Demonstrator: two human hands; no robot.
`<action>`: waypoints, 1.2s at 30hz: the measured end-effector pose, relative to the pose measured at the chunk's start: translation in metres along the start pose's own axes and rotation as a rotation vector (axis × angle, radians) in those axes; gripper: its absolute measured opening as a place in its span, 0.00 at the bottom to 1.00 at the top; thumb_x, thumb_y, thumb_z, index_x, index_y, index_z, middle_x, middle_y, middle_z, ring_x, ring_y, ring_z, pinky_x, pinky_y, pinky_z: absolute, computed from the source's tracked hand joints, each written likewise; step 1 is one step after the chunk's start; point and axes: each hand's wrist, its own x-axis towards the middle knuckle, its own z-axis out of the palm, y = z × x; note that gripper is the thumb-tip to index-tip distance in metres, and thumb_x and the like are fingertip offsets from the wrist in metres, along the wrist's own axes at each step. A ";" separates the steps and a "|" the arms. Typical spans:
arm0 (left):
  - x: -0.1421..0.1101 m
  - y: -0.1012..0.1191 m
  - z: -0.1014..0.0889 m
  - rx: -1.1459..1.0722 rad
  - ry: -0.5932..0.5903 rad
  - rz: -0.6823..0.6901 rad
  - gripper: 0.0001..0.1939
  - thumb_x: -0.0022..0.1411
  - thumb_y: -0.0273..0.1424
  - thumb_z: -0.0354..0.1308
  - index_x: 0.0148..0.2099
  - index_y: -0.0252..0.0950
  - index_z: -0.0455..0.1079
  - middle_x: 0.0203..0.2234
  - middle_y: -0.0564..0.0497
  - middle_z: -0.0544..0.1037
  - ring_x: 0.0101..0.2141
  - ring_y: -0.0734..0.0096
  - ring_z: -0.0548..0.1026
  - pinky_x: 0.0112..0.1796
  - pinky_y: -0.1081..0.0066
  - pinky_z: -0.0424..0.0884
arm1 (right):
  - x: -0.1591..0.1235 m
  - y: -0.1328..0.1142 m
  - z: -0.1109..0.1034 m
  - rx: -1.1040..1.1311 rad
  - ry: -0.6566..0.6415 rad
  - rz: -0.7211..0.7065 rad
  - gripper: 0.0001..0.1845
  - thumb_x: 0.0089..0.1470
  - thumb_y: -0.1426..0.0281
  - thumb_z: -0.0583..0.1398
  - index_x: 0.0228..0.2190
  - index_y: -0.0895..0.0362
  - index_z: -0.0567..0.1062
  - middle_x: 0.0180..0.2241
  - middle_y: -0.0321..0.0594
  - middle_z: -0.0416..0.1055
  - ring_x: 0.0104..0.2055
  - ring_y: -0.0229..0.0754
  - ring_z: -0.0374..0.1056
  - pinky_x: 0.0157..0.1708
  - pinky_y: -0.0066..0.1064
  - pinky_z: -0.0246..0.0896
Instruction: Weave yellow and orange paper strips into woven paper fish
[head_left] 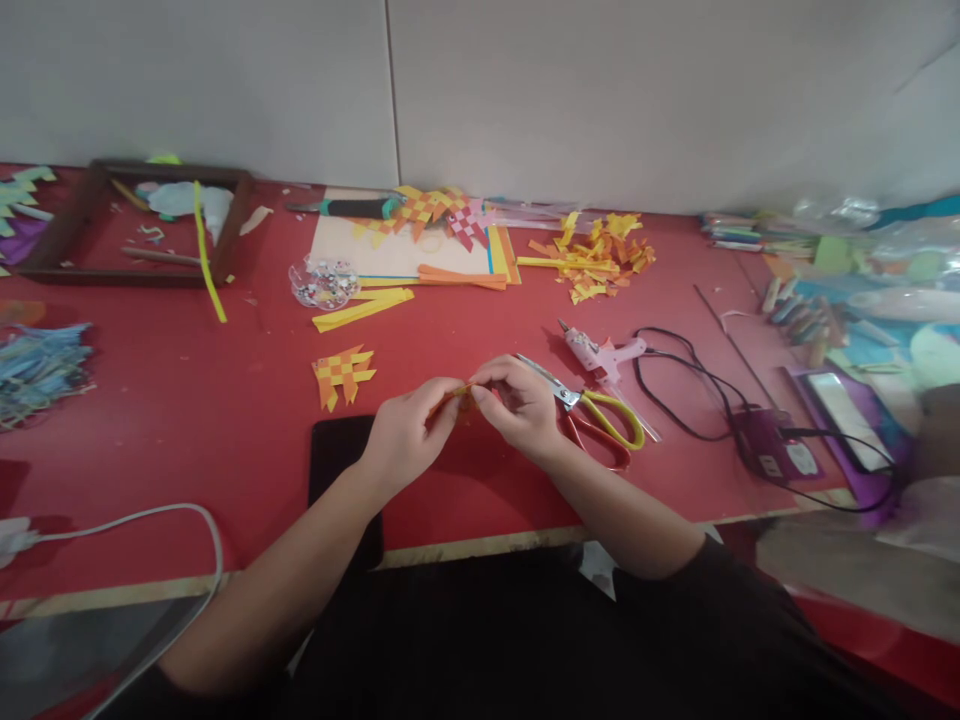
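Observation:
My left hand (411, 430) and my right hand (521, 402) meet above the red table. Both pinch a small folded orange-yellow paper piece (463, 393), mostly covered by my fingers. Just right of my right hand lie scissors (574, 398) with one yellow and one red handle. Beyond them rests a pink glue gun (600, 352). A woven orange and yellow paper fish (343, 377) lies flat to the left of my hands. Under my left wrist, a black phone or tablet (337, 450) is partly hidden.
Paper strips (364, 308), a bag of googly eyes (324, 283) and a pile of paper scraps (600, 255) lie farther back. A brown wooden frame (82, 277) stands at left. Black cable (675, 400) and white cable (150, 515) cross the table. A phone (847, 420) lies at right.

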 end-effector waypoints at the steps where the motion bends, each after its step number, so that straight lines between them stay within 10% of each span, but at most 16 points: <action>1: 0.000 0.000 0.000 -0.002 -0.003 -0.002 0.08 0.70 0.31 0.52 0.47 0.38 0.71 0.34 0.50 0.83 0.31 0.69 0.81 0.31 0.75 0.71 | 0.000 0.000 0.000 0.001 -0.003 0.000 0.04 0.58 0.74 0.62 0.35 0.53 0.76 0.31 0.37 0.73 0.33 0.38 0.70 0.35 0.32 0.68; 36: 0.001 0.005 -0.003 -0.050 -0.037 -0.039 0.08 0.71 0.32 0.52 0.46 0.39 0.72 0.33 0.50 0.83 0.31 0.69 0.82 0.31 0.74 0.72 | 0.004 -0.005 -0.004 0.031 -0.049 -0.017 0.05 0.62 0.67 0.61 0.33 0.53 0.76 0.31 0.38 0.73 0.32 0.39 0.71 0.33 0.33 0.70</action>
